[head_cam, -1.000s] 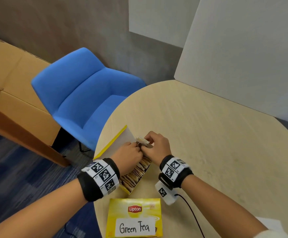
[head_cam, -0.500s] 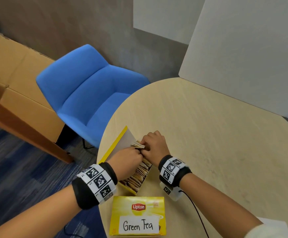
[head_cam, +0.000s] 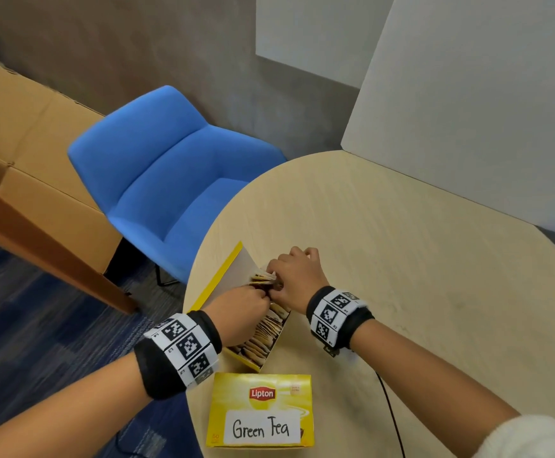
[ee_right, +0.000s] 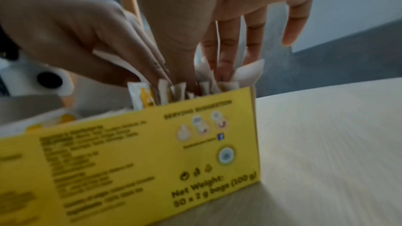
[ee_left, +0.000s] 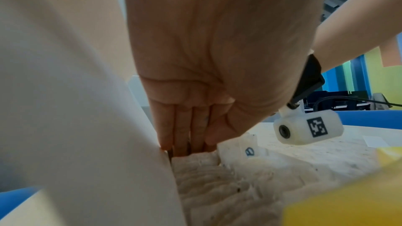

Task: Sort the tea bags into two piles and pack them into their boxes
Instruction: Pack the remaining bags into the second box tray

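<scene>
Open yellow box point(head_cam: 271, 350) sits near the table's left edge, lid flap point(head_cam: 233, 276) tipped up and back toward the chair. Inside — a row of tea bags point(head_cam: 263, 338) standing on edge, packed front to back; at the far end a few bags point(ee_right: 245, 73) stick up above the box wall. Side panel in the right wrist view reads "Net Weight 50 x 2 g bags (100 g)".

Both hands are together over the far end of the box. Left hand point(head_cam: 239, 312) reaches in w/ straight fingers point(ee_left: 174, 133) pointing down, tips pressed on the bag tops beside the lid flap; thumb alongside, not curled round anything. Right hand point(head_cam: 297, 279) comes in from the other side, its fingers point(ee_right: 226, 52) straight down among the raised bags, w/ paper edges showing between them; little finger held clear of the box.

Second box point(head_cam: 259, 409) — shut, Lipton logo, white label w/ handwritten "Green Tea" — lies flat at the table's near edge, just in front of the open one, not touching it that I can tell.

Round light-wood table point(head_cam: 418, 259). Blue chair point(head_cam: 170, 173) beyond its left side; cardboard cartons point(head_cam: 21, 133) further left; white panel point(head_cam: 484, 110) at the table's far side.
</scene>
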A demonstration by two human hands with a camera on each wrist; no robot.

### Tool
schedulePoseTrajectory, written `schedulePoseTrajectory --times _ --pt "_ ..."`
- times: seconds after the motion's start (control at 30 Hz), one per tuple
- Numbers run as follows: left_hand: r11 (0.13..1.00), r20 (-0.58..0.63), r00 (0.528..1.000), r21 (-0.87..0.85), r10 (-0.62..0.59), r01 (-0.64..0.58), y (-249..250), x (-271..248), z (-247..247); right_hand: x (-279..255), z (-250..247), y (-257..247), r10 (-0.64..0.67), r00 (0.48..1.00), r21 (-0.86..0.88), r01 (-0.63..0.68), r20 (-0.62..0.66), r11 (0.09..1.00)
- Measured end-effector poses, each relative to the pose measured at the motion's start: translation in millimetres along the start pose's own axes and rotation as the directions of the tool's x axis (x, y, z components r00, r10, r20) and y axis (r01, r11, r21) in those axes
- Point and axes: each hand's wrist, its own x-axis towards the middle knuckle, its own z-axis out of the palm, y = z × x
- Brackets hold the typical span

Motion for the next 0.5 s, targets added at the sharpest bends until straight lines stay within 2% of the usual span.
schedulePoseTrajectory --times 0.33,0.5 --pt "1.0 0.016 1.0 -0.007 0.012 -0.012 1 -3 1 20 7 -19 0.127 0.992 -0.125 -0.125 0.014 0.984" --pt "1.0 0.027 1.0 -0.031 0.001 0.0 -5 0 2 19 -6 -11 0.108 0.984 -0.027 -0.105 0.144 0.994"
